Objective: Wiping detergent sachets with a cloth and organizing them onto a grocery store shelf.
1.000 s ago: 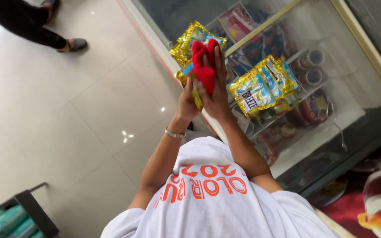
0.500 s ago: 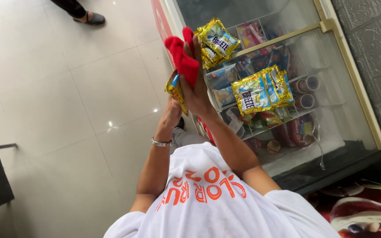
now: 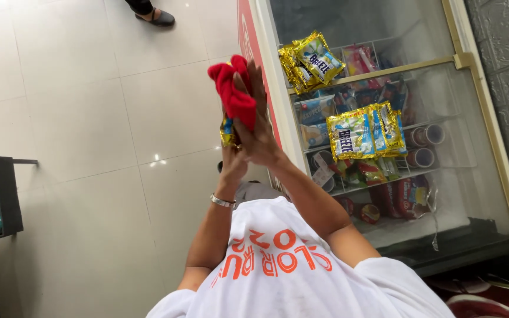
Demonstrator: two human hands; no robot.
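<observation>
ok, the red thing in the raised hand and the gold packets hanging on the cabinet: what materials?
Red cloth: looks like soft matte fabric; it bunches and folds under the right hand. Gold packets: likely metallised plastic film, glossy and crinkled with bright glints. Cabinet front: seems glass, see-through with faint reflections, in a pale frame.

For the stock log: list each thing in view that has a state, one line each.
right hand: raised, pressing a crumpled red cloth
left hand: raised, at a gold packet; grip unclear
glass cabinet: shut as far as visible
gold sachet bundles: hanging at the cabinet front
metal bracelet: on the left wrist
</observation>
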